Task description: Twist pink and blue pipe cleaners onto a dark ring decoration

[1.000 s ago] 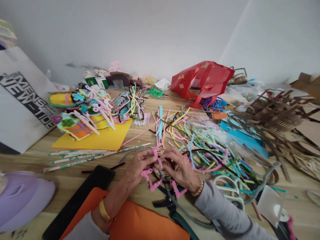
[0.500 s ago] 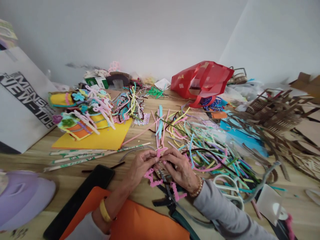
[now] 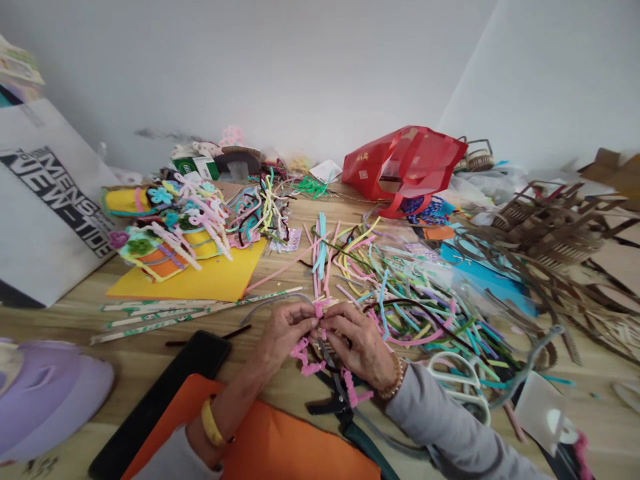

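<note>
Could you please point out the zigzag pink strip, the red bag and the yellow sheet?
Zigzag pink strip (image 3: 313, 368): head view, lower bent stretch.
Red bag (image 3: 383, 159): head view, printed side panel.
Yellow sheet (image 3: 233, 273): head view, bare right portion.

Both arms in from lower edge, converging. Left forearm (image 3: 237, 399) angles up and rightward, bare well below wrist; right forearm (image 3: 440, 423) angles up and leftward, sleeved nearly to wrist. Left grip (image 3: 287, 333) and right grip (image 3: 363, 343) close together, fingertips almost meeting. Left thumb and fingers pinched; right fingers curled inward, knuckles raised.
</note>
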`<action>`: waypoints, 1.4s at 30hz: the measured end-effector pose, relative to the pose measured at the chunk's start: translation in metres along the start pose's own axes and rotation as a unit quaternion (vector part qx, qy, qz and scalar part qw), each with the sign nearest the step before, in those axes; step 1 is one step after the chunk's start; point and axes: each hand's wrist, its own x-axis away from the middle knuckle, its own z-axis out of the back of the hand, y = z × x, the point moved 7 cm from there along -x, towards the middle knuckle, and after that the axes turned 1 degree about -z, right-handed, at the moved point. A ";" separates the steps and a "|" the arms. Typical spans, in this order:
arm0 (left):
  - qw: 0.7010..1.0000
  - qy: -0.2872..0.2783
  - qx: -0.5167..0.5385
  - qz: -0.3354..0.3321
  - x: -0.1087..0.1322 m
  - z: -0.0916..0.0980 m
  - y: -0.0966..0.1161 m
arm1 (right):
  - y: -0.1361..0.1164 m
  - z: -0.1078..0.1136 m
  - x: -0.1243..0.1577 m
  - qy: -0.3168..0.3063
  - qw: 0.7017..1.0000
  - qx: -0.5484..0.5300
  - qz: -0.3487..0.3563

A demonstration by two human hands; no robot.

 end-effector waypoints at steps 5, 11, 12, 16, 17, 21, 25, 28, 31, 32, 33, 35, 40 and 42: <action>1.000 -0.004 0.008 0.010 -0.001 0.001 -0.005 | 0.000 -0.001 0.000 -0.008 1.000 -0.008 -0.005; 1.000 -0.010 0.006 0.008 -0.002 0.001 -0.003 | 0.000 0.000 -0.001 -0.009 1.000 -0.012 -0.010; 1.000 -0.008 0.005 0.005 -0.002 0.001 -0.002 | 0.000 0.000 -0.001 -0.006 1.000 -0.015 -0.010; 1.000 -0.006 0.009 0.014 0.000 0.001 -0.003 | 0.000 0.002 -0.001 0.009 1.000 -0.015 -0.012; 1.000 -0.003 0.010 0.015 0.000 0.001 -0.003 | 0.001 0.002 -0.001 0.011 1.000 -0.013 -0.014; 1.000 0.017 0.022 0.015 0.000 0.003 -0.004 | 0.001 0.001 0.000 0.010 1.000 -0.011 -0.024; 0.999 0.036 0.021 0.015 0.000 0.004 -0.005 | 0.001 0.003 0.000 0.014 0.999 -0.022 -0.032; 0.998 0.056 -0.004 0.001 0.002 0.004 -0.003 | 0.004 0.005 0.000 0.025 0.998 -0.035 -0.050; 0.997 0.066 -0.044 -0.005 0.005 0.001 0.000 | 0.013 0.008 0.001 0.041 0.992 -0.058 -0.100; 0.996 0.068 -0.055 -0.007 0.006 0.000 0.001 | 0.017 0.008 0.001 0.046 0.989 -0.069 -0.121; 0.995 0.070 -0.064 -0.011 0.007 -0.001 0.003 | 0.020 0.007 0.002 0.049 0.985 -0.082 -0.142; 0.994 0.072 -0.075 -0.027 0.008 -0.004 0.008 | 0.028 0.005 0.004 0.049 0.974 -0.120 -0.186; 0.987 0.076 -0.120 -0.069 0.011 -0.008 0.017 | 0.044 -0.004 0.006 0.045 0.926 -0.263 -0.267; 0.980 0.074 -0.155 -0.096 0.012 -0.009 0.020 | 0.047 -0.007 0.005 0.037 0.906 -0.310 -0.287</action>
